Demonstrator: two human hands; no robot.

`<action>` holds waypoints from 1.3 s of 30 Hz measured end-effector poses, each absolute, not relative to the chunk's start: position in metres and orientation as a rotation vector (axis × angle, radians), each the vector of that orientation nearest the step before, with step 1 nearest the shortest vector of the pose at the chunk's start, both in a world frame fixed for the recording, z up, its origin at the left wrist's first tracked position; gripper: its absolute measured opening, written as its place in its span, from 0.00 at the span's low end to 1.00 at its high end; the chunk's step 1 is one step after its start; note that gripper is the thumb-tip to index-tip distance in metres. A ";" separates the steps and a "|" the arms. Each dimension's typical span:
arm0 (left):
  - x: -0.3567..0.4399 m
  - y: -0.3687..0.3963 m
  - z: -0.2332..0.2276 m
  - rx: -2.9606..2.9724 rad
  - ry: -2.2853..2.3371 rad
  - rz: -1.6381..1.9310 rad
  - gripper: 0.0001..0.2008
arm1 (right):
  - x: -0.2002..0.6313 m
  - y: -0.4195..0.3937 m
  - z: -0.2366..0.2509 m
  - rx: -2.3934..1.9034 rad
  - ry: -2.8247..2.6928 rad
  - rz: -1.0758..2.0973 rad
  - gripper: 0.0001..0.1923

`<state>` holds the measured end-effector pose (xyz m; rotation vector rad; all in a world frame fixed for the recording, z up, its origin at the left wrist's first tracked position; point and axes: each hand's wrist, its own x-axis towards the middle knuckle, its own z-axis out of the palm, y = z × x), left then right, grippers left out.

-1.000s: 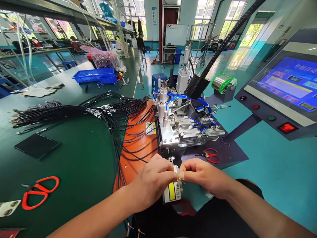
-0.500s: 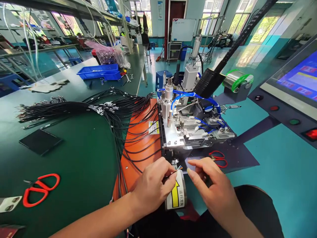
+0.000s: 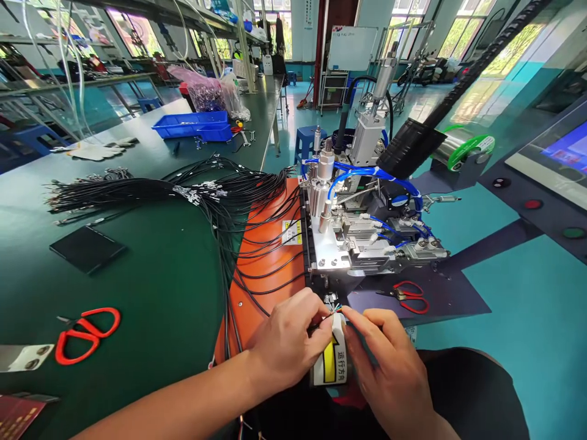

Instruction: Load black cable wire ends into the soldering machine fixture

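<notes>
A long dark green worktop [image 3: 151,293] runs away toward tall windows in a workshop with a teal floor; a whiteboard stands by a dark door at the far end. At the worktop's near right edge lies an orange mat [image 3: 261,269], and just beside it a metal fixture with blue air hoses [image 3: 362,226] sits on a dark base plate. The left hand [image 3: 287,345] is pinched shut on a thin cable end with coloured wire tips [image 3: 334,310], held just in front of the fixture's near edge; the right hand [image 3: 389,366] meets it with curled fingers, its fingertips touching those wire tips. Beneath both hands a white label with a yellow arrow [image 3: 332,360] bears Chinese characters, too small to read surely. A yellow-and-white sticker [image 3: 291,231] on the mat is illegible. Black cables [image 3: 151,192] fan across the worktop's middle, red scissors [image 3: 87,333] lie near its near left corner, and a blue tray [image 3: 195,125] sits toward the far edge.
</notes>
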<state>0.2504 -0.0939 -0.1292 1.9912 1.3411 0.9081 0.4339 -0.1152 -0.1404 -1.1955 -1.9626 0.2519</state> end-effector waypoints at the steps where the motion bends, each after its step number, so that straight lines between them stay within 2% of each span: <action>1: 0.251 -0.094 -0.129 1.983 1.339 0.913 0.05 | 0.432 -0.115 -0.140 -1.206 -1.938 0.263 0.16; 6: 0.249 -0.093 -0.128 1.968 1.331 0.909 0.06 | 0.422 -0.113 -0.135 -1.282 -1.743 0.493 0.04; 13: 0.245 -0.093 -0.124 1.921 1.267 0.913 0.06 | 0.409 -0.113 -0.140 -1.327 -1.565 0.747 0.08; 19: 0.245 -0.095 -0.126 2.041 1.220 0.914 0.05 | 0.425 -0.104 -0.129 -1.336 -1.312 1.404 0.12; 22: 0.245 -0.096 -0.128 2.082 1.193 0.928 0.05 | 0.432 -0.096 -0.121 -1.267 -1.244 1.614 0.13; 39: 0.244 -0.096 -0.128 2.111 1.168 0.943 0.06 | 0.442 -0.090 -0.123 -1.226 -1.305 1.653 0.12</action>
